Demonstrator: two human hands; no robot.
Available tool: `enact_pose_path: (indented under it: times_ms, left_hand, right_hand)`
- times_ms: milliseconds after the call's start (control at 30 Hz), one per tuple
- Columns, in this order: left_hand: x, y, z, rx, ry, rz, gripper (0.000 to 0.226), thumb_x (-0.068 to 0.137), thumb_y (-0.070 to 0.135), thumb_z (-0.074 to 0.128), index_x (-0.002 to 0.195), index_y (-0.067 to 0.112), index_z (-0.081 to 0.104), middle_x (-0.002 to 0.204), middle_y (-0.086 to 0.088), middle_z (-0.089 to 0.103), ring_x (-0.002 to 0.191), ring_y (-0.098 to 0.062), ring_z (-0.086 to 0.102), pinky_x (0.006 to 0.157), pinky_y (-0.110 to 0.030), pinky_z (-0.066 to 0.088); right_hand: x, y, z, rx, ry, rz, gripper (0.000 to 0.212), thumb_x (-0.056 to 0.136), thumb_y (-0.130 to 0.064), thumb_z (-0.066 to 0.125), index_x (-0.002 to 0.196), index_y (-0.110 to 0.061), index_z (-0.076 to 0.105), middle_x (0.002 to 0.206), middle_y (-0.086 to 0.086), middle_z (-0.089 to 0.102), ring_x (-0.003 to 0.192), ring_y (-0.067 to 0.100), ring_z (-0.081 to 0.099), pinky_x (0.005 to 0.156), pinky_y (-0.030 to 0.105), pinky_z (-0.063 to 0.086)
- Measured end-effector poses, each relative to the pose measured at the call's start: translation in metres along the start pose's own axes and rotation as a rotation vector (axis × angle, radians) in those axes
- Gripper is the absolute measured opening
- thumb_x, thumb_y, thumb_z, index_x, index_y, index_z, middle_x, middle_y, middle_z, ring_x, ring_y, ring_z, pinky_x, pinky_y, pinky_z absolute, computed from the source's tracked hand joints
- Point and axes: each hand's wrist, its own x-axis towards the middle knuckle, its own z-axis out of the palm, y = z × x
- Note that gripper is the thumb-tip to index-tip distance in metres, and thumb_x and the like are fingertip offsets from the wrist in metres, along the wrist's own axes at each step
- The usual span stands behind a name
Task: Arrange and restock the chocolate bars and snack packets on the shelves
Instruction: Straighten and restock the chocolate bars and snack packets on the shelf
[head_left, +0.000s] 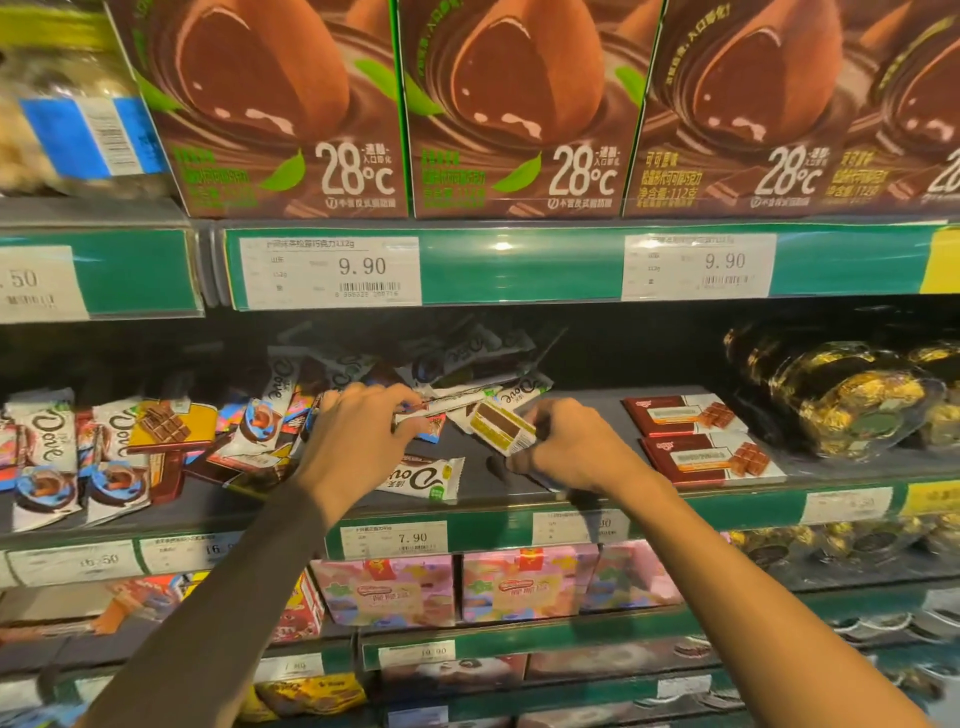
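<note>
Chocolate bars: loose heap of white and brown Dove wrappers on the middle shelf, spilling from the back toward the front lip.
Handling: light, flat, stiff along the length but likely to snap if bent; glossy film probably slippery, so best pinched at the crimped ends or across the short edges.
Look: white wrappers with dark script lettering, some with blue and brown cup artwork, lying at all angles and overlapping.
Stray bar: 1 white Dove bar lying alone near the front edge, between the 2 forearms, touching neither hand.
Left hand: palm down over the heap, fingers curled, pinching the end of a long white bar between thumb and fingertips.
Right hand: fingers curled around a small yellow-and-brown cake packet, held tilted just above the shelf floor.
Packet handling: small, soft-sided, light; crushable if squeezed, so a loose grip on the long sides seems wise.
Red boxes: 2 flat red chocolate boxes lying neatly to the right, near the right hand but apart from it.
Gold-wrapped balls: clear tubs further right, partly in shadow.
Left stack: Dove packets standing roughly upright, leaning, beside a yellow chocolate box.
Upper shelf: 3 or perhaps 4 brown 28°C boxes; the rightmost is cut off, so the count is uncertain.
Price tags: 9.90 above, 7.90 on the middle shelf rail.
</note>
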Motion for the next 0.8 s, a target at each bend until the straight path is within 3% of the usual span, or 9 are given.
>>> enact_pose_path:
  times_ms: [167,333,433,633,800]
  left_hand:
    - [-0.013,0.001,-0.009,-0.017,0.053,0.041,0.029,0.098,0.044,0.05,0.12,0.032,0.065,0.098,0.002,0.068,0.097,-0.021,0.056,0.094,-0.038,0.037]
    - [-0.028,-0.005,-0.014,-0.03,0.1,0.028,0.032,0.098,0.032,0.054,0.125,0.022,0.067,0.119,-0.002,0.07,0.111,-0.028,0.062,0.093,-0.041,0.049]
    - [-0.036,-0.014,-0.013,-0.058,0.174,0.044,0.027,0.097,0.025,0.057,0.12,0.019,0.07,0.111,-0.003,0.072,0.102,-0.029,0.067,0.085,-0.041,0.055]
    - [-0.055,-0.01,-0.021,-0.181,0.418,0.19,0.023,0.088,0.013,0.064,0.105,0.003,0.076,0.1,-0.007,0.074,0.089,-0.012,0.066,0.092,-0.013,0.042]
    - [-0.062,0.008,-0.016,-0.28,0.344,0.189,0.025,0.084,0.01,0.072,0.109,0.01,0.075,0.106,0.0,0.073,0.099,-0.009,0.065,0.098,-0.016,0.045]
  right_hand:
    - [-0.004,0.017,-0.013,-0.177,0.178,-0.118,0.018,0.081,-0.026,0.075,0.095,-0.031,0.065,0.102,-0.008,0.069,0.089,0.015,0.065,0.078,0.041,0.057]
    - [-0.018,0.034,-0.021,-0.429,0.23,-0.302,0.02,0.087,-0.025,0.065,0.105,-0.032,0.07,0.098,-0.006,0.071,0.092,0.018,0.064,0.078,0.039,0.055]
    - [-0.024,0.044,-0.02,-0.443,0.189,-0.331,0.027,0.092,-0.033,0.061,0.116,-0.032,0.072,0.115,-0.011,0.071,0.104,0.014,0.064,0.089,0.033,0.053]
    - [-0.024,0.054,-0.016,-0.404,0.175,-0.324,0.027,0.095,-0.034,0.059,0.119,-0.03,0.071,0.125,-0.011,0.067,0.113,0.012,0.06,0.096,0.032,0.05]
    - [-0.009,0.052,-0.014,-0.323,0.206,-0.291,0.022,0.094,-0.031,0.063,0.114,-0.028,0.073,0.121,-0.009,0.069,0.107,0.013,0.063,0.09,0.033,0.054]
